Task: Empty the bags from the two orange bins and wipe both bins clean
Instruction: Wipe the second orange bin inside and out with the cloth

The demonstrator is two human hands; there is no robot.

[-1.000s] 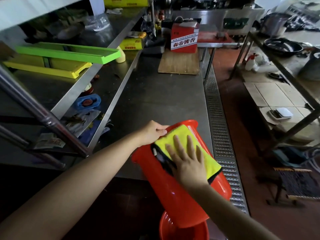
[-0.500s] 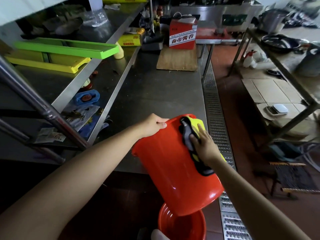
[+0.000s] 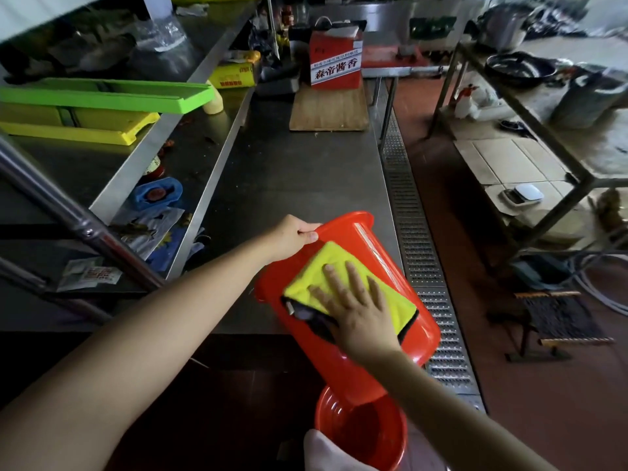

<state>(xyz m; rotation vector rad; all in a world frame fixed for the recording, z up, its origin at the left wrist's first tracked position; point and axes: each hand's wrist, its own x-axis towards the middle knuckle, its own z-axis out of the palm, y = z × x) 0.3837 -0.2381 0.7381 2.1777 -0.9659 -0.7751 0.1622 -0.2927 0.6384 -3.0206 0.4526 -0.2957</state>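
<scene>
Head view, and we're in the wiping step: the left hand pinches the rim of the tipped orange bin at the counter's edge, while the right hand, fingers spread flat, presses the yellow cloth on its outer wall. Half a second back that cloth was bunched near the rim; now it's flat, mid-wall. Next, turn the bin. The second bin below looks bagless, though it's dim.

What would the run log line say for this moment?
step: wiping bin outside | left hand: grips rim of tilted orange bin | right hand: flat on yellow cloth | second orange bin: below, upright
</scene>
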